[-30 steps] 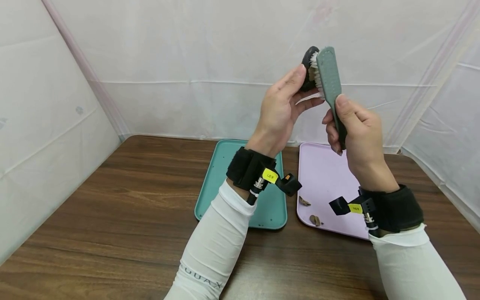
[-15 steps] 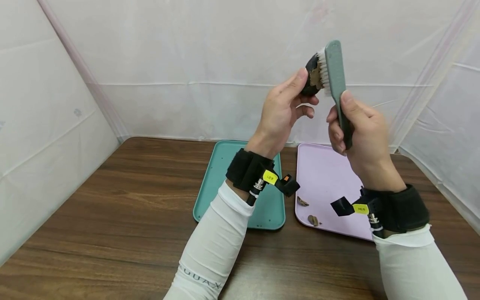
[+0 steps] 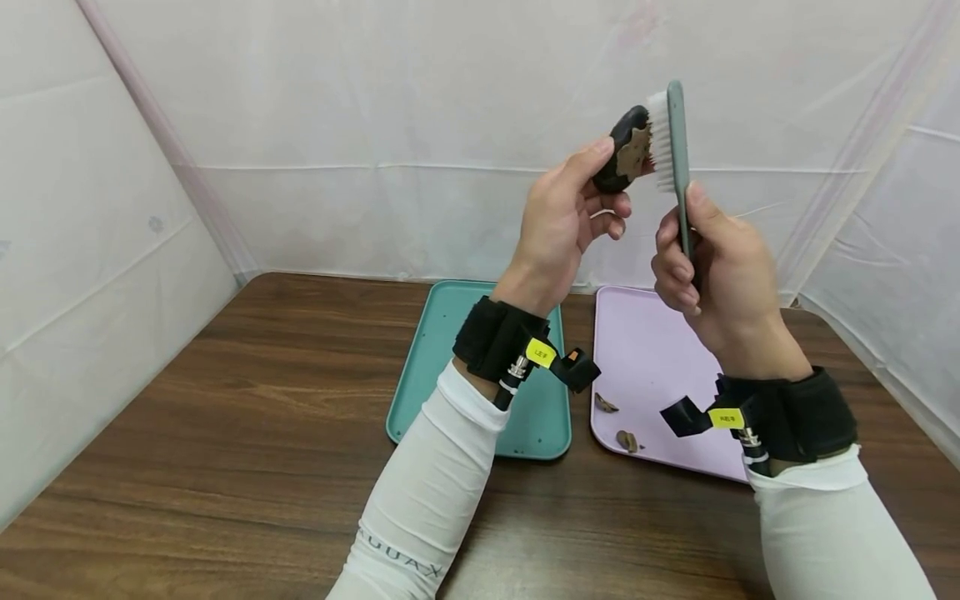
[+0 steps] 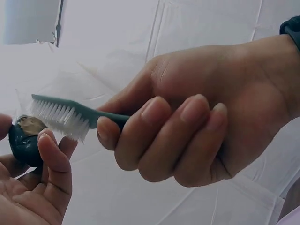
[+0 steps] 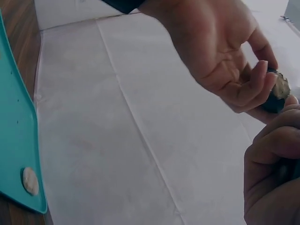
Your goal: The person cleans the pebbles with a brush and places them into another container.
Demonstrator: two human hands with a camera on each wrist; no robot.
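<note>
My left hand (image 3: pixel 570 208) is raised above the trays and pinches a small dark oval stone (image 3: pixel 625 150) with a tan patch on its face. My right hand (image 3: pixel 712 267) grips the handle of a grey-green brush (image 3: pixel 675 142), held upright with its white bristles against the stone. In the left wrist view the brush (image 4: pixel 65 115) lies level, bristles down beside the stone (image 4: pixel 23 138), and the right hand (image 4: pixel 197 126) is curled round the handle. The right wrist view shows the left hand (image 5: pixel 225 56) holding the stone (image 5: pixel 276 93).
A teal tray (image 3: pixel 442 367) and a lilac tray (image 3: pixel 652 367) lie side by side on the brown wooden table (image 3: pixel 225 417). Small brown bits (image 3: pixel 626 439) sit at the lilac tray's near left corner. White sheeting closes in the back and both sides.
The brush has turned edge-on and shifted slightly up and right along the stone. The stone has tilted, so its tan patch now faces me. Both hands stay raised.
</note>
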